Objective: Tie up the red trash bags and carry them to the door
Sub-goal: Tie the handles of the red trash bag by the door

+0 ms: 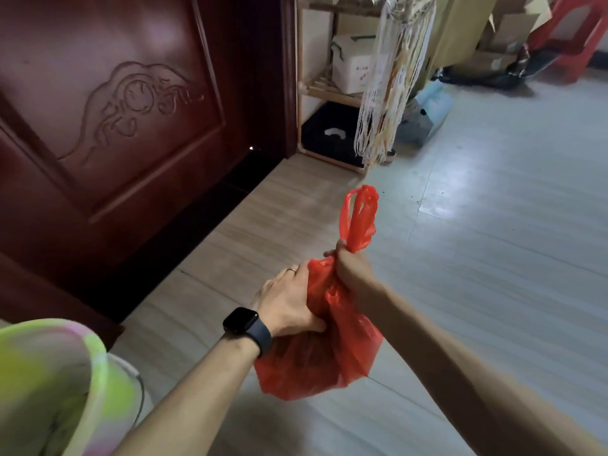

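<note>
While R grip [350, 268] holds red bag [316, 366] by its neck, L grip [286, 304] holds its side, nr door [131, 126].

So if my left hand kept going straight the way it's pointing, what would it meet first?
The red bag, which your left hand grips; its twisted neck, held by your right hand, lies directly ahead. Depth beyond that is unclear.

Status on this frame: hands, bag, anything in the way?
Left hand grips red bag at side. Right hand grips its neck, handles loose above, no knot seen. Door close ahead-left; bare floor between.
</note>
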Demonstrator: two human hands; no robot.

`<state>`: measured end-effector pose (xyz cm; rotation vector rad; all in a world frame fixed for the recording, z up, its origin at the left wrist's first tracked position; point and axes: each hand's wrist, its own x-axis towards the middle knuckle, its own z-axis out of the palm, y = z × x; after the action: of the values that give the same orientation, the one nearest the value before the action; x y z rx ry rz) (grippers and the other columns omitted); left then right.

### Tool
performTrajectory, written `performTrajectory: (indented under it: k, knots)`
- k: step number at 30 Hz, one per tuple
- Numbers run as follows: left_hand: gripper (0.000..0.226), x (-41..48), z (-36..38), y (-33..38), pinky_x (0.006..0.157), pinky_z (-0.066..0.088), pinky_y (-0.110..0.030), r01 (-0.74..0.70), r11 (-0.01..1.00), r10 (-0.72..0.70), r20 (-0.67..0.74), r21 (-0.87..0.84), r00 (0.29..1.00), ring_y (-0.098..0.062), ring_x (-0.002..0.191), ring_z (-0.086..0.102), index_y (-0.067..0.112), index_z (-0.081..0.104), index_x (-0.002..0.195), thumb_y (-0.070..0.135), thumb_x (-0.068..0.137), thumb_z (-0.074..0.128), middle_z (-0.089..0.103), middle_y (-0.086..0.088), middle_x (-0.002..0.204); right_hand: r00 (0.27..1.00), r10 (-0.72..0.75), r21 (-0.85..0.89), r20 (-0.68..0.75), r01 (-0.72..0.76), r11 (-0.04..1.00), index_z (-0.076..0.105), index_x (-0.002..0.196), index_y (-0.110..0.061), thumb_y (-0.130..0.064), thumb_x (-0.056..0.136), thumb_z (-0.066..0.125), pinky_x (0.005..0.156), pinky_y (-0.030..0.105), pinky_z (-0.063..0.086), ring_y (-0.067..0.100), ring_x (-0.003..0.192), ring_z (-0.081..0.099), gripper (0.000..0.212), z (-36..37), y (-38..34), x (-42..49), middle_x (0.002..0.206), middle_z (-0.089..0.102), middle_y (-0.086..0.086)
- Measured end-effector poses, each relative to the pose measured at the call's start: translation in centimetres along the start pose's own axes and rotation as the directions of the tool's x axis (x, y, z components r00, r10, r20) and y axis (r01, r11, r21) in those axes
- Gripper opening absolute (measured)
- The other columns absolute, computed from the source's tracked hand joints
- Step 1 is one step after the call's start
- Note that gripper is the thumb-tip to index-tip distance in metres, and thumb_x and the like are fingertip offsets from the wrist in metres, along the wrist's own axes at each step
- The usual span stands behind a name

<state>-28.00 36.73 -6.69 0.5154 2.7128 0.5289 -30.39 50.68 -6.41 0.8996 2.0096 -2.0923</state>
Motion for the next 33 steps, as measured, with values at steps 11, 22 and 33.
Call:
performTrajectory:
  k: [11, 22, 33]
  knots:
    - [0.123, 0.7, 5.4, -2.3, 0.110, 0.037, -0.041, 0.075, 0.972, -0.003, 0.311, -0.221, 0.950, -0.019, 0.134, 0.038, 0.036, 0.031, 0.144, 0.053, 0.035, 0.084, 0.043, 0.002, 0.139, 0.987, -0.159, -0.446, 0.022, 0.152, 0.882, 0.048, 0.071, -0.020, -0.054, 0.102, 0.029, 0.063, 0.034, 0.038, 0.023, 0.066, 0.048, 0.050, -0.9, 4.5, -0.7, 0.066, 0.050, 0.000]
    - [0.053, 0.4, 7.5, -2.2, 0.080, 0.055, -0.038, 0.165, 0.894, -0.202, -0.046, -0.417, 0.978, -0.026, 0.101, 0.067, 0.040, 0.057, 0.109, 0.060, 0.060, 0.062, 0.073, 0.003, 0.103, 0.869, 0.228, -0.013, 0.439, -0.248, 0.969, 0.064, 0.084, -0.011, -0.034, 0.091, 0.070, 0.048, 0.023, 0.050, 0.013, 0.051, 0.060, 0.025, -0.9, 4.2, -0.6, 0.073, 0.064, 0.003]
    - [0.074, 2.9, 7.9, -5.1, 0.090, 0.054, -0.048, 0.293, 0.718, -0.243, 0.166, -0.631, 0.956, -0.019, 0.101, 0.067, 0.022, 0.051, 0.117, 0.028, 0.047, 0.072, 0.069, -0.004, 0.107, 0.846, -0.349, -0.377, 0.404, 0.501, 0.779, 0.067, 0.093, -0.034, -0.041, 0.098, 0.057, 0.088, 0.033, 0.051, 0.009, 0.091, 0.064, 0.013, -1.4, 9.6, -0.7, 0.098, 0.067, -0.005]
